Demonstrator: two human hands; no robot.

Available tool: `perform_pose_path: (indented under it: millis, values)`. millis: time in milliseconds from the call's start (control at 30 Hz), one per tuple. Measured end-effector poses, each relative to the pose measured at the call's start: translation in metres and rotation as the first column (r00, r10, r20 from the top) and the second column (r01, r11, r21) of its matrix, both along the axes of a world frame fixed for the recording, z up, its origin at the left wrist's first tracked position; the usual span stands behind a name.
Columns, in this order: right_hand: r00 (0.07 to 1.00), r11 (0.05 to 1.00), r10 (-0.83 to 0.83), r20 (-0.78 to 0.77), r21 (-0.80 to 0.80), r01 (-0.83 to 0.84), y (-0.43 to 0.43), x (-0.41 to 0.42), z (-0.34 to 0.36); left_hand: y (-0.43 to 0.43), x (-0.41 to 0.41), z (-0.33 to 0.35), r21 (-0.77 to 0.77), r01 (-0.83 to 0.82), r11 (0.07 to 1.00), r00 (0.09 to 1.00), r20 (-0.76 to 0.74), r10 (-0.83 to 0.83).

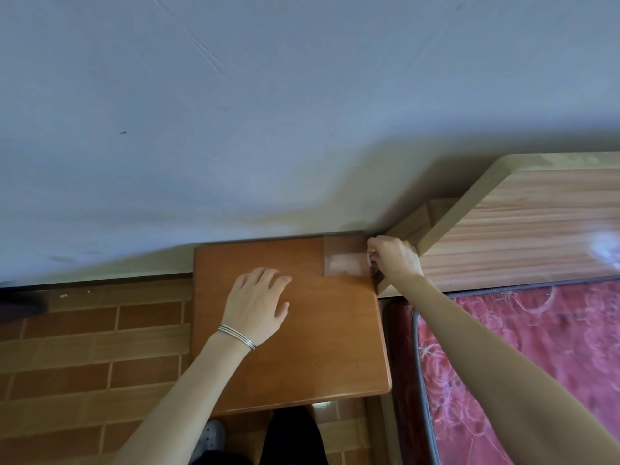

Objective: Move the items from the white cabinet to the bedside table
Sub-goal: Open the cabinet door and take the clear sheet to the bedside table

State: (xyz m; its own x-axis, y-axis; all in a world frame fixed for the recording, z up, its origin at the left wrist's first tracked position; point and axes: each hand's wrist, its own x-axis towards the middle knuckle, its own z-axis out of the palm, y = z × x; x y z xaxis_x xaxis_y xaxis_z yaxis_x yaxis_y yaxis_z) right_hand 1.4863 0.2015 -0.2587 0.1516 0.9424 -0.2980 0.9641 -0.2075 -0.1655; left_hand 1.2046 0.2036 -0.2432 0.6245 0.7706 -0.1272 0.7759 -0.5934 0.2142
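The brown wooden bedside table (328,347) stands against the wall, seen from above. A clear, see-through box-like item (344,260) sits at its far right corner. My right hand (394,256) pinches the item's right edge. My left hand (258,302), with thin bracelets at the wrist, hovers flat over the middle of the tabletop with fingers spread and nothing in it. The white cabinet is out of view.
A wooden headboard (523,226) and a bed with a red flowered cover (543,357) lie right of the table. A pale wall (235,112) is behind it. Brown brick-pattern floor (90,354) spreads to the left. My legs and a shoe show below.
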Motion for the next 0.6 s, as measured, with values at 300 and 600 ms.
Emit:
perform_pose_path:
  millis: [300,600]
  values:
    - [1.0,0.999,-0.011,0.012,-0.04,0.012,0.004,-0.001,0.002,-0.001,0.0,-0.003,-0.026,-0.023,0.999,1.0,-0.005,0.023]
    - [0.999,0.999,-0.041,0.012,-0.02,0.041,0.008,-0.003,0.002,0.004,0.009,0.001,0.0,-0.015,1.0,1.0,0.003,0.015]
